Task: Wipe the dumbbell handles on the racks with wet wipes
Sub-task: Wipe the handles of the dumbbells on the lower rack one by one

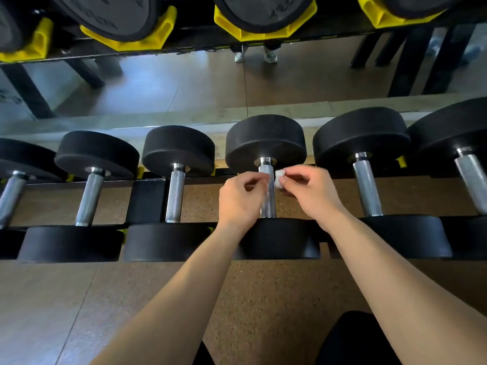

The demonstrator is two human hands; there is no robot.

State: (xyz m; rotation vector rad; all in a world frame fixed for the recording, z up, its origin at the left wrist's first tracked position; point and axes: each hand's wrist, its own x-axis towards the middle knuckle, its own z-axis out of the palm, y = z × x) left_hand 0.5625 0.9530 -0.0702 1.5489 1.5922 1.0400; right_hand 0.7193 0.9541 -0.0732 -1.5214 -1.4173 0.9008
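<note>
— What sort of place are you looking at right now?

— I'm looking into a gym, down in the free-weights corner. Black round-headed dumbbells (178, 151) with steel handles (175, 196) are lying side by side along a low black rack (146, 204).

— Is anything else pointing that way?

— Yes. Above them I'm seeing an upper tier where bigger weights (261, 11) are sitting in yellow cradles (263, 34). The floor (263, 285) is showing speckled brown rubber matting. Behind the rack, what I'm taking for a mirror (158, 85) is running along the wall, reflecting rack legs (403, 64) and a pair of pale shoes (270, 57).
</note>
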